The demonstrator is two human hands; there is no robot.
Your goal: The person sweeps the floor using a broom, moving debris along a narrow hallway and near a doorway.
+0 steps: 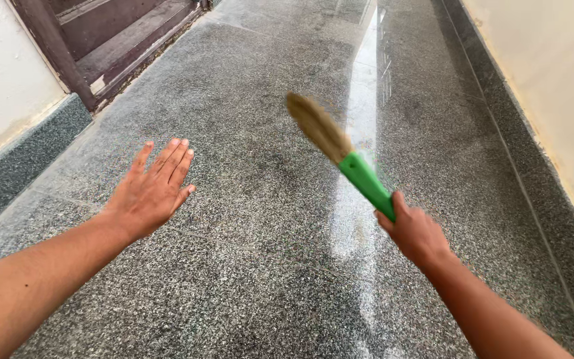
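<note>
My right hand [414, 231] grips the green plastic handle of a broom [365, 179]. Its straw-coloured bristles [318, 126] point up and to the left, blurred, above the floor. My left hand [151, 191] is held out flat over the floor, palm down, fingers stretched and together, holding nothing. The two hands are well apart, with speckled grey floor between them.
The speckled grey stone floor [254, 266] runs ahead as a corridor, with a bright glare strip down its middle. A cream wall [553, 80] with a dark skirting lines the right side. At the upper left stands a brown wooden door frame [54, 46] beside a white wall.
</note>
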